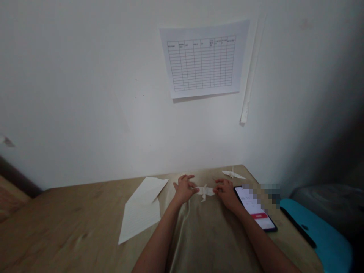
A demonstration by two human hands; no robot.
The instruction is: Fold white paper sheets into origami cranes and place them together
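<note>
A small white paper crane [204, 190] is on the brown table cover between my two hands, its wings spread to the left and right. My left hand [184, 189] has its thumb and a finger closed at the left wing tip, with the other fingers held apart above. At the opposite wing tip, the fingers of my right hand [226, 192] are bent and pinched on the paper. A second paper crane [232, 174] stands farther back, beyond my right hand. Close to my right wrist lies a phone [256, 208] with its screen lit.
Two white paper sheets [142, 216] overlap left of my left forearm. The covered table [79, 220] meets a white wall, where a printed table sheet [204, 60] hangs. Past the table's right edge is a turquoise object [321, 231].
</note>
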